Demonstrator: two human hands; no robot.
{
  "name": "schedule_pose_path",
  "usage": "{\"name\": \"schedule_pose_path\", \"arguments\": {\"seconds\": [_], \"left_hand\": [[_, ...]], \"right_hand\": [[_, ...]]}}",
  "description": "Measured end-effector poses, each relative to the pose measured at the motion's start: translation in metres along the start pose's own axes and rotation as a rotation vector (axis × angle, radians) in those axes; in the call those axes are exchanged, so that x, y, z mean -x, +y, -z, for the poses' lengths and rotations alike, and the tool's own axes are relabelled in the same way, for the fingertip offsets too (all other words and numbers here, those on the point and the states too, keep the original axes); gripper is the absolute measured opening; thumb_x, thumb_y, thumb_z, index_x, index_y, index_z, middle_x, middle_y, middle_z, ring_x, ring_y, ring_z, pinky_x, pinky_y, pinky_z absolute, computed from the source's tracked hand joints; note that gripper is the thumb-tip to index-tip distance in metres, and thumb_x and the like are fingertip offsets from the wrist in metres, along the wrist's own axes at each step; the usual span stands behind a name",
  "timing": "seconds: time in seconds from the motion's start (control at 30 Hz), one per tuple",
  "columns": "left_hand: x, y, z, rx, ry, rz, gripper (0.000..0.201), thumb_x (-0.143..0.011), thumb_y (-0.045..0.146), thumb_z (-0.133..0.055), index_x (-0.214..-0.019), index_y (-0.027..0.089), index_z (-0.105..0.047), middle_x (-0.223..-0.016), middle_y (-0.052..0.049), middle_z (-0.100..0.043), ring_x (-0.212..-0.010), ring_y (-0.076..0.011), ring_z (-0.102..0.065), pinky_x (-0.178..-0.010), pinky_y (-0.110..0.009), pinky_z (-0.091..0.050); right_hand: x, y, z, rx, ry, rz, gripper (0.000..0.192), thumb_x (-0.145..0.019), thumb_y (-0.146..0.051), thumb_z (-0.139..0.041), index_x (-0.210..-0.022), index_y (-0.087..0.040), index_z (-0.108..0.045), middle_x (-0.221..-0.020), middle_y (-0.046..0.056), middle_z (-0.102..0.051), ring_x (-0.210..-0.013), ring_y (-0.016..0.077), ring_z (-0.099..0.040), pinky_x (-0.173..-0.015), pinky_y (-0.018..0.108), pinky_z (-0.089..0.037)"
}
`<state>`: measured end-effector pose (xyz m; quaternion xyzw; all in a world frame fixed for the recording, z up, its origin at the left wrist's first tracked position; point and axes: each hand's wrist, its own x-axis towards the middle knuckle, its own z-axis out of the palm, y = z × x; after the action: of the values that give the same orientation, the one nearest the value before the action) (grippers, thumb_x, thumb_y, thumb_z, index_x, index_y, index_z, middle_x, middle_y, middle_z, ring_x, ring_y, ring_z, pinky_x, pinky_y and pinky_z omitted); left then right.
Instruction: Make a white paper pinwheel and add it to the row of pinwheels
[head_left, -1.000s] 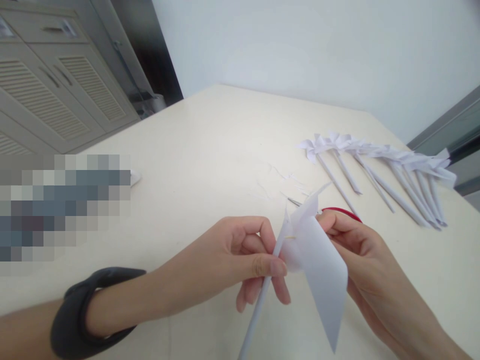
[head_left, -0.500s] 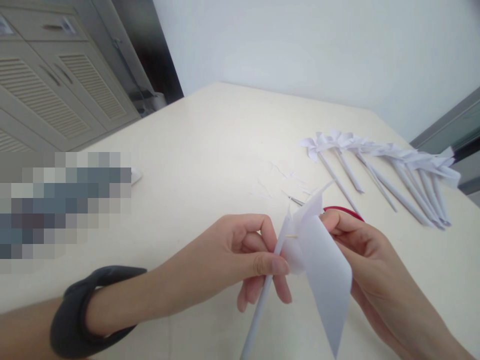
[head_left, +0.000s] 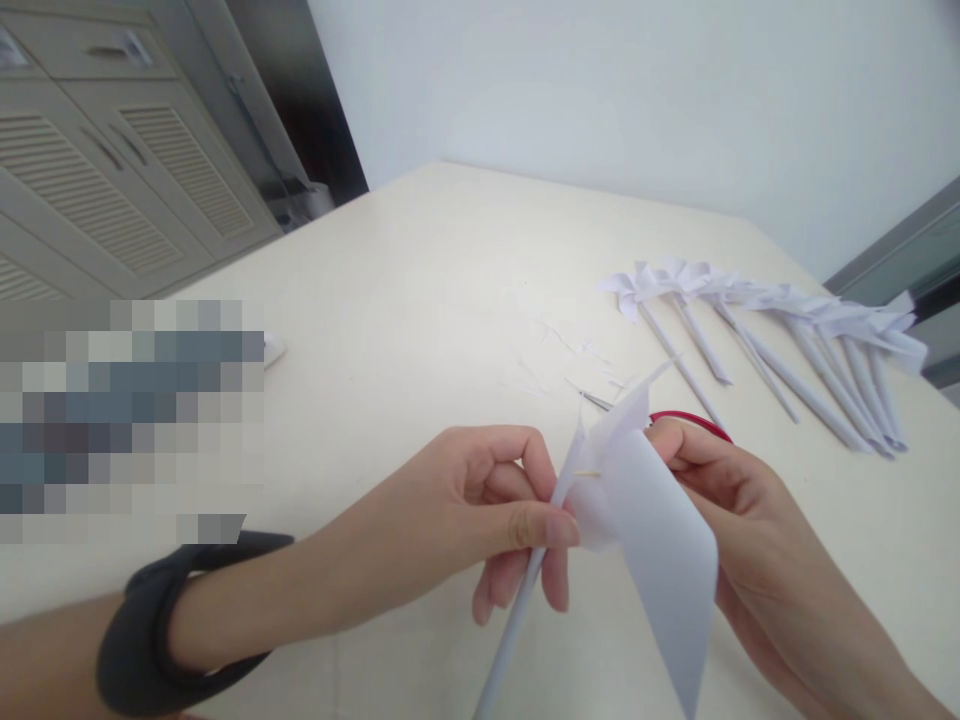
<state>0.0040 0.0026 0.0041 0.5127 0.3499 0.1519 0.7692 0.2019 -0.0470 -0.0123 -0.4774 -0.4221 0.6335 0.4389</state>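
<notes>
My left hand (head_left: 517,520) pinches a rolled white paper stick (head_left: 510,635) near its upper end, thumb in front. Beside it is a white paper pinwheel head (head_left: 664,540) with folded blades. A thin pale toothpick-like pin (head_left: 588,474) runs between the stick and the pinwheel head. My right hand (head_left: 720,490) is closed at the far right side of the pinwheel, its fingertips partly hidden behind the paper. Behind the pinwheel lie red-handled scissors (head_left: 694,421), their blade tips showing to its left.
Several finished paper pinwheels (head_left: 817,312) lie in a row at the right of the pale table (head_left: 420,280). Thin paper scraps (head_left: 570,345) are scattered near the middle. A white wall stands behind, a louvred cabinet (head_left: 120,160) at the left. A blurred-out patch covers the left side.
The pinwheel head has turned slightly, its large lower blade swinging to the right. Both hands keep nearly the same place and grip.
</notes>
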Motion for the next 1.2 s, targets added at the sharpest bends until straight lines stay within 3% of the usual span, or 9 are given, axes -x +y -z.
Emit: {"name": "schedule_pose_path", "arguments": {"seconds": [0.4,0.63,0.83,1.2], "left_hand": [[0.0,-0.002,0.0,0.013,-0.019,-0.001,0.015,-0.083,0.02,-0.059,-0.072,0.015,-0.05,-0.061,-0.002,-0.068,-0.038,-0.0031,-0.047,-0.038,-0.013,-0.038],[0.001,-0.003,0.0,0.008,-0.034,0.003,0.016,-0.084,0.021,-0.057,-0.072,0.015,-0.049,-0.061,-0.001,-0.067,-0.039,-0.0023,-0.048,-0.039,-0.012,-0.037],[0.003,-0.01,0.004,0.004,-0.042,-0.017,0.021,-0.084,0.027,-0.059,-0.07,0.016,-0.048,-0.06,0.001,-0.066,-0.038,-0.0008,-0.046,-0.038,-0.01,-0.034],[0.004,-0.007,0.002,-0.014,-0.045,0.006,0.02,-0.086,0.027,-0.056,-0.071,0.015,-0.049,-0.061,0.001,-0.065,-0.038,-0.0004,-0.044,-0.037,-0.008,-0.033]], "right_hand": [[0.001,0.002,-0.003,0.01,0.032,0.017,0.01,-0.083,-0.018,-0.059,-0.075,-0.025,-0.06,-0.07,-0.004,-0.058,-0.06,0.0053,-0.049,-0.05,0.011,-0.038],[0.0,0.0,-0.007,-0.032,-0.03,-0.041,0.011,-0.083,-0.014,-0.058,-0.075,-0.023,-0.06,-0.082,-0.005,-0.063,-0.064,0.0038,-0.053,-0.054,0.011,-0.041],[-0.001,0.001,-0.006,-0.036,-0.06,-0.013,0.013,-0.082,-0.011,-0.058,-0.075,-0.023,-0.059,-0.071,-0.005,-0.062,-0.061,0.0033,-0.053,-0.05,0.008,-0.039],[0.0,0.003,-0.004,0.062,-0.025,0.076,0.013,-0.08,-0.013,-0.062,-0.074,-0.024,-0.059,-0.07,-0.005,-0.062,-0.06,0.0045,-0.053,-0.048,0.011,-0.04]]}}
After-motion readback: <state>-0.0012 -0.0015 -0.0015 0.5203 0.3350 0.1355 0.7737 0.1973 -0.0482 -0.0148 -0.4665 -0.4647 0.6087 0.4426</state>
